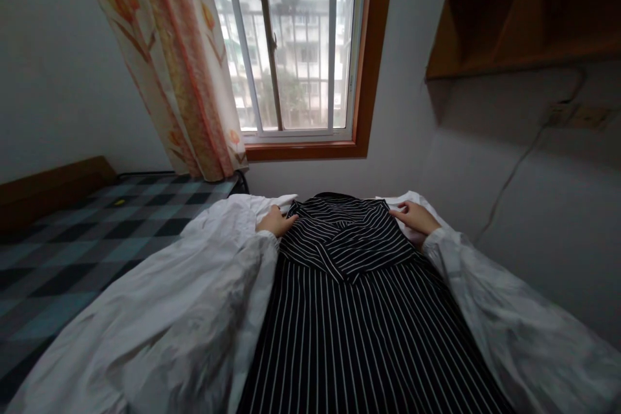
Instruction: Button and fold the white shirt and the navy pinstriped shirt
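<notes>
A long black shirt with white stripes (349, 330) lies lengthwise in front of me, its collar end toward the window. Its sleeves (373, 242) are folded inward across the upper part. At the far left shoulder corner, my left hand (276, 221) pinches the fabric between thumb and fingers. My right hand (413, 217) has its thumb and fingertips closed on the opposite shoulder corner. White sleeves cover both my arms. White cloth (218, 217) shows beside the shirt, by my left hand. The lower end of the shirt runs out of view.
A bed surface with a dark checked cover (63, 272) is at the left. A floral curtain (179, 71) hangs beside the barred window (301, 45). At the upper right, a wooden shelf (504, 58) juts from the wall, with a cable (509, 181) below it.
</notes>
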Motion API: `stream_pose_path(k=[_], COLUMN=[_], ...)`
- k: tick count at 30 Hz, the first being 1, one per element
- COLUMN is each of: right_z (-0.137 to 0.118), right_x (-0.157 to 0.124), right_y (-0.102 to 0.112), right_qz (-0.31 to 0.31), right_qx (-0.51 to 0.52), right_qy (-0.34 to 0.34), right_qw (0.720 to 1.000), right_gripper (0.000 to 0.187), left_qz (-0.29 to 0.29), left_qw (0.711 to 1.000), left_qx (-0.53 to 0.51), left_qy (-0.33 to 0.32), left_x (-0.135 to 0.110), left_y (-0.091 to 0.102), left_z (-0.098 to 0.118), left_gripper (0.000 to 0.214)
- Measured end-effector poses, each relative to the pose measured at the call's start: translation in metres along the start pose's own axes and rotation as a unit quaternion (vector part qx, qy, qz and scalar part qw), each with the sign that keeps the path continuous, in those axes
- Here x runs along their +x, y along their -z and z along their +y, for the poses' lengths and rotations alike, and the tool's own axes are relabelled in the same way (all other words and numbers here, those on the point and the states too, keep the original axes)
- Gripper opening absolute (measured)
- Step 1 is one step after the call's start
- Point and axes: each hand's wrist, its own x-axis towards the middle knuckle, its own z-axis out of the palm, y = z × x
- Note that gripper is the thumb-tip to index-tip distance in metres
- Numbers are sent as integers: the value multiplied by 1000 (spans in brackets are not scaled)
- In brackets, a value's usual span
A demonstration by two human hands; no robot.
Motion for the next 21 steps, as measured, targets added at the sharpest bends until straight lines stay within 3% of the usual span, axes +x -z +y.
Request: stream_pose_path(k=[4, 9, 12, 17, 21], right_z=[-13, -6, 0, 1, -2], right_x=[32, 49, 59, 84, 91], right_y=[-15, -36, -38, -30, -37], right_qz=[-6, 3, 34, 117, 153], right_qx=[14, 59, 67, 75, 47], right_qy=[-52, -7, 1, -7, -21], right_qw=[999, 998, 997, 990, 987], right_gripper=[65, 34, 30, 38, 37], left_qz=[-17, -3, 13, 65, 69], left_qw=[1000, 1000, 1000, 998, 997], left_qx=[4, -13, -5, 7, 16], left_qy=[16, -11, -3, 18, 23], left_x=[23, 34, 42, 58, 68], left_y=[-10, -16, -11, 3, -2], left_z=[3, 3, 0, 1, 8], left_gripper=[59, 30, 29, 32, 33])
